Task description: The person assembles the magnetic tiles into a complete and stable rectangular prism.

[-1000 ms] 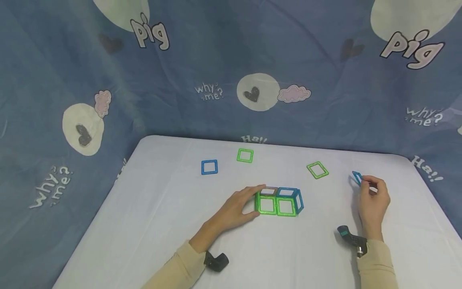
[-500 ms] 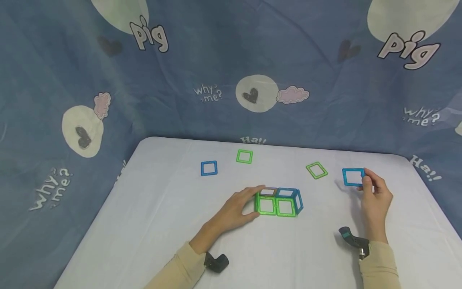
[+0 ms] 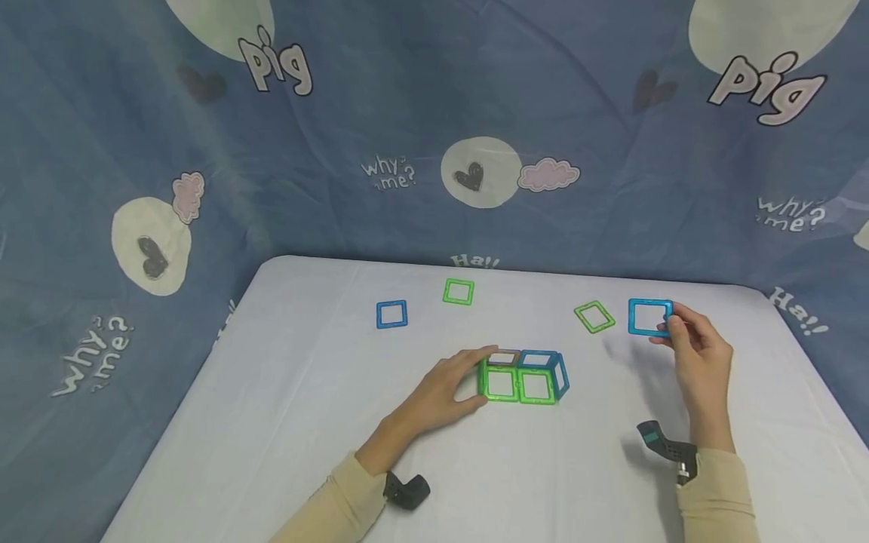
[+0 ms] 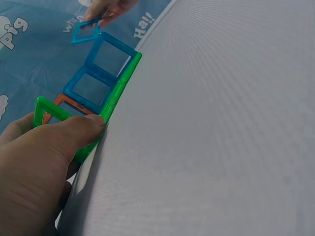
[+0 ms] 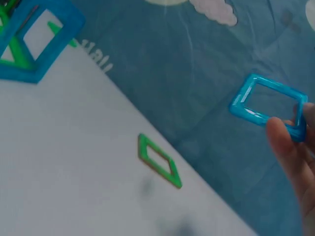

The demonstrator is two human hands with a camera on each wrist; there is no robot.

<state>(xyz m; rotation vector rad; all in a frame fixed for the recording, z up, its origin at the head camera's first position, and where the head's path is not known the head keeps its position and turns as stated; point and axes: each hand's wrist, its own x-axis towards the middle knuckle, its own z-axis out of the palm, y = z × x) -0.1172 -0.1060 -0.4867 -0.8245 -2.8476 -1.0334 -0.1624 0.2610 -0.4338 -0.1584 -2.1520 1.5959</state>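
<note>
A small open-topped box of magnetic tile frames [image 3: 519, 386] stands mid-table. Two green squares form its floor, with a green end at left, an orange-brown and a blue square along the back and a blue one at right. My left hand [image 3: 440, 396] holds the green left end between thumb and fingers; in the left wrist view the thumb [image 4: 81, 130] lies over the green edge. Off to the right, my right hand [image 3: 704, 369] pinches a light blue square magnetic tile [image 3: 632, 317] by its right side, raised above the table. The right wrist view shows this tile [image 5: 252, 116] between thumb and fingers.
Loose square tiles lie toward the back of the white table [image 3: 326, 377]: a blue one [image 3: 378, 315], a green one [image 3: 445, 291] and a second green one [image 3: 582, 321] near the right hand. A patterned blue cloth [image 3: 380, 234] hangs behind.
My right hand has lifted the light blue tile and moved it left and toward the back, turning it from nearly edge-on to face-on. My left hand stays at the box.
</note>
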